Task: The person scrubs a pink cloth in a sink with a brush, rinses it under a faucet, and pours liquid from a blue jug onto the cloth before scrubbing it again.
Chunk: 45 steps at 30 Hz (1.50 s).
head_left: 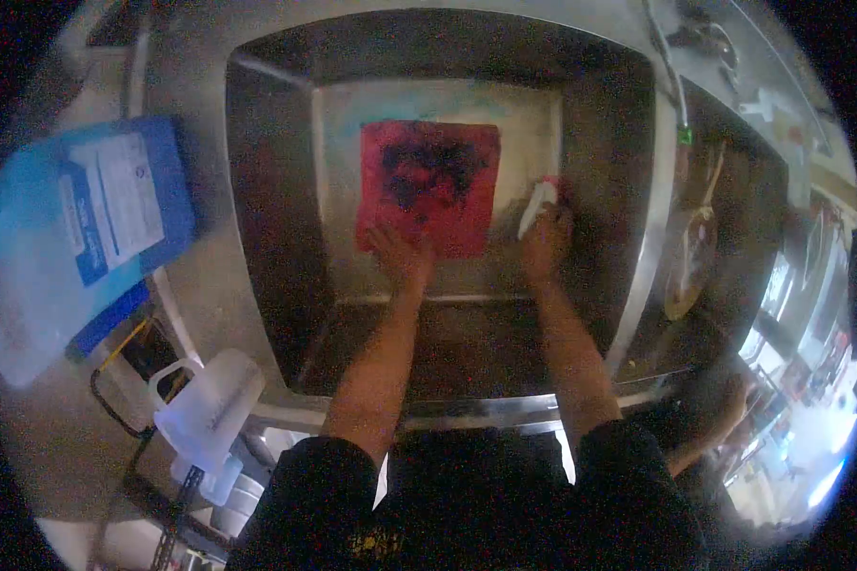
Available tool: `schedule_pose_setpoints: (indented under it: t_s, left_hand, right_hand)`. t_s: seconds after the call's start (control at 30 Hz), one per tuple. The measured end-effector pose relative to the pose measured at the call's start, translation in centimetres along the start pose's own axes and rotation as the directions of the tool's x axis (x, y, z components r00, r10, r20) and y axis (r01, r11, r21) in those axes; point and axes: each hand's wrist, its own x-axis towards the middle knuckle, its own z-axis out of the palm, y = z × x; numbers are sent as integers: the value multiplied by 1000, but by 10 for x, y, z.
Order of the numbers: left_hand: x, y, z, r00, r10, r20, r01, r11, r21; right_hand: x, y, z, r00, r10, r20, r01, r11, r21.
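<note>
Metal walls of a deep sink surround the work, under dim, grainy light. To the left, a blue labelled package and a white plastic jug are seen outside it; to the right, a long pale object is set in a second basin, near which part of another person's arm is visible.

On the sink's bottom, a red square is laid roughly flat, its upper and middle part covered by dark smears. Whether it is cloth or a stiffer sheet cannot be told. Its lower left part is touched by the left hand, whose fingers are spread. Beside its right edge, and apart from it, a white object is gripped between the fingers and thumb of the right hand; its exact kind is blurred.

The step in hand is judged to be handling of the smeared square, with one hand used as a steady and the other occupied by the white object. For the next move, light, even pressure from the spread fingers seems to be called for, so that the square is not slid or creased if its surface is worked.
</note>
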Motion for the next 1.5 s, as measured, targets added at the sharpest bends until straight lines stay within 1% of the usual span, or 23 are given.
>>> schedule_pose_setpoints:
  t_s: [0.07,0.2,0.27,0.3,0.37,0.43,0.47,0.53,0.57,0.63,0.67,0.7,0.8,0.87,0.97,1.07,1.1,1.17,1.23,1.27,1.33,1.4,1.5]
  left_hand:
    - [11,-1,-1,998,-45,40,42,997,61]
    - [16,4,-20,999,-9,35,7,999,49]
    - [11,10,-35,999,50,12,-51,993,105]
    - [10,11,-40,998,67,12,-68,996,54]
    - [14,12,-46,994,107,6,-106,993,-50]
    - [28,11,-50,987,155,-29,-155,988,19]
    - [34,9,-52,984,172,-39,-170,984,53]
    - [46,5,-53,978,199,-64,-191,975,116]
    - [52,4,-55,972,221,-78,-207,966,155]
    - [60,5,-59,982,188,-36,-177,965,195]
    - [62,5,-61,985,170,-13,-163,963,216]
    - [62,2,-58,976,210,-54,-195,960,199]
    - [62,-8,-38,950,270,-156,-243,954,176]
    - [60,-21,-20,948,257,-186,-219,954,206]
    - [62,-18,-34,931,316,-185,-299,947,116]
    - [74,-20,-42,920,345,-188,-318,934,161]
    - [73,-14,-54,941,305,-149,-289,950,119]
    - [74,9,-81,970,235,-68,-233,972,34]
    - [72,-5,-72,967,237,-93,-231,970,73]
    - [70,-12,-65,966,236,-107,-227,970,90]
    - [74,-13,-63,961,252,-116,-231,958,172]
    - [69,-16,-68,963,246,-110,-221,955,199]
    - [72,-10,-76,967,234,-101,-218,964,151]
  right_hand:
    - [-4,-2,0,999,26,39,-27,999,33]
    - [-9,10,7,998,60,15,-62,987,151]
    - [-4,13,10,991,93,100,-107,983,148]
    - [-1,15,13,983,113,144,-134,980,145]
    - [12,26,36,965,119,235,-231,809,541]
    - [32,46,69,945,78,317,-314,483,818]
    - [38,55,80,933,43,357,-354,286,890]
    - [47,56,78,938,-2,348,-325,352,878]
    - [51,51,79,953,-10,303,-240,588,773]
    - [54,26,69,973,-59,224,-38,914,404]
    - [54,16,63,976,-96,195,63,984,165]
    - [55,12,59,975,-138,175,155,984,-88]
    - [60,8,44,952,-244,186,222,966,130]
    - [64,-20,14,930,-228,287,174,963,204]
    - [83,-45,-11,939,-180,294,114,967,227]
    - [113,-69,-11,966,-108,235,53,972,227]
    - [118,-74,-8,972,-83,218,31,973,230]
    - [122,-80,2,944,-330,-10,325,922,212]
    - [125,-76,22,908,-419,-30,413,878,242]
    - [128,-73,33,915,-399,62,364,881,301]
    - [143,-83,34,927,-330,179,276,922,272]
    - [153,-93,23,948,-209,239,191,977,96]
    - [145,-94,12,914,-390,113,345,893,289]
